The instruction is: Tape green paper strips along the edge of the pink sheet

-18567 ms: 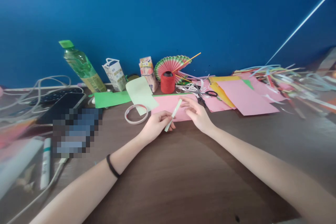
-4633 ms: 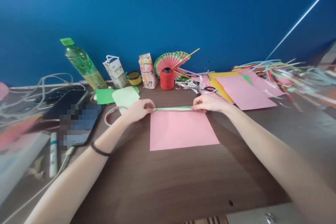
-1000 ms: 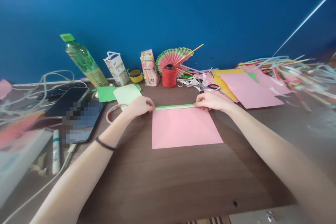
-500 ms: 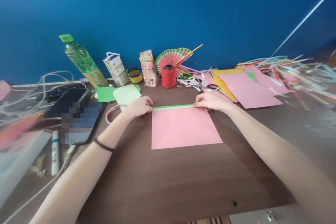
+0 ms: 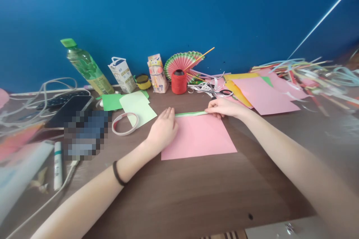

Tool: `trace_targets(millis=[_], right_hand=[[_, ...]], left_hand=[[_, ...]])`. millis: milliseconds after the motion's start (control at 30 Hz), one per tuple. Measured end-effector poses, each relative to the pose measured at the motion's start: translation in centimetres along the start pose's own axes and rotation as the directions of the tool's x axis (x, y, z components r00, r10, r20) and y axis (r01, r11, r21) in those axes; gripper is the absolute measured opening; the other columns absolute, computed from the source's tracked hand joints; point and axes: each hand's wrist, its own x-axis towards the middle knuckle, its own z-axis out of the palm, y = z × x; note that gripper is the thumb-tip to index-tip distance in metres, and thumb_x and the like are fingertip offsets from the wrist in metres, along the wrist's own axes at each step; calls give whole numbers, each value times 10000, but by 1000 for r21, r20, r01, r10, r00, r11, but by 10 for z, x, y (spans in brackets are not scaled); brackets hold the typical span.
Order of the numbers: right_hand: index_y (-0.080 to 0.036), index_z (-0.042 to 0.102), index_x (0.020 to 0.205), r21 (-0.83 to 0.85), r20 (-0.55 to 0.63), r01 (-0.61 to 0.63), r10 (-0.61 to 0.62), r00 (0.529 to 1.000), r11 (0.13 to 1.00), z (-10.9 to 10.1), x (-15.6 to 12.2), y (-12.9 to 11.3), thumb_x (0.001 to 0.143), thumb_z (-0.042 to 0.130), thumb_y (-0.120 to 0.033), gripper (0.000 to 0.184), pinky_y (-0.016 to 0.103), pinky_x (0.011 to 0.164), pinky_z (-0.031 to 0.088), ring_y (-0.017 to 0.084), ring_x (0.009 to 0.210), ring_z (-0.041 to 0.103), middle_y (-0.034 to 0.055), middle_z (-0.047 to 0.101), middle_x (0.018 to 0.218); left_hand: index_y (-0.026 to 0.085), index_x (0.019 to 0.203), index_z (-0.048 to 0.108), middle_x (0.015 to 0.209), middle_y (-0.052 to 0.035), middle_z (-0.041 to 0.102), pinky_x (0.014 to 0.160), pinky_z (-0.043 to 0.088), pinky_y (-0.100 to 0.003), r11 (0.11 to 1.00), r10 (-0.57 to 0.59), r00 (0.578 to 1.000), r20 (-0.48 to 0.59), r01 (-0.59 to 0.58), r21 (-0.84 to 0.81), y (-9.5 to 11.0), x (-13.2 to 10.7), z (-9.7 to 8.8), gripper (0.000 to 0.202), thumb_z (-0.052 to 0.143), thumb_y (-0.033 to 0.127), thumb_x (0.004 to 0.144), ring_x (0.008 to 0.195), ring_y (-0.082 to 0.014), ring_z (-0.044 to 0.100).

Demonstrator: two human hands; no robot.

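A pink paper sheet (image 5: 200, 137) lies flat on the brown table (image 5: 182, 198) in front of me. Along its far edge runs a thin green paper strip (image 5: 190, 113). My left hand (image 5: 163, 130) lies flat and open on the sheet's left side, fingers stretched toward the strip's left end. My right hand (image 5: 223, 107) is closed in a pinch on the strip's right end at the sheet's far right corner.
A tape roll (image 5: 125, 123) and pale green paper (image 5: 138, 108) lie left of the sheet. Behind stand a green bottle (image 5: 85, 67), cartons (image 5: 122, 74), a red thread spool (image 5: 178, 82), a paper fan (image 5: 182, 62) and scissors (image 5: 220, 92). Pink and yellow sheets (image 5: 260, 97) lie right; a phone (image 5: 70, 110), cables and a marker (image 5: 57, 164) lie left.
My left hand let go of the strip's left end, opened and moved down onto the pink sheet. My right hand stays on the right end.
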Motion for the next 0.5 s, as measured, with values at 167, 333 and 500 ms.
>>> trace_targets(millis=[167, 333, 500], right_hand=[[-159, 507, 607, 52, 21, -14, 13, 1000, 999, -1, 0, 0, 736, 566, -353, 241, 176, 411, 325, 59, 411, 474, -25, 534, 459], [-156, 508, 591, 45, 14, -15, 14, 1000, 999, -1, 1, 0, 742, 564, -325, 233, 181, 409, 342, 74, 429, 510, -15, 543, 466], [-154, 509, 589, 26, 8, -7, 7, 1000, 1000, -1, 0, -1, 741, 571, -327, 238, 178, 407, 349, 73, 429, 515, -13, 546, 469]], left_hand=[[-38, 1332, 292, 1418, -233, 261, 1077, 206, -402, 994, 1, 998, 70, -9, 109, 10, -9, 17, 605, 312, 327, 850, 1329, -297, 190], [91, 1377, 272, 1443, -199, 232, 1055, 222, -460, 995, 34, 997, 67, -40, 88, 9, -11, 15, 588, 326, 370, 863, 1330, -324, 171], [187, 1374, 300, 1457, -159, 220, 1036, 234, -496, 996, 66, 995, 70, -70, 63, 10, -12, 13, 553, 355, 379, 859, 1330, -336, 175]])
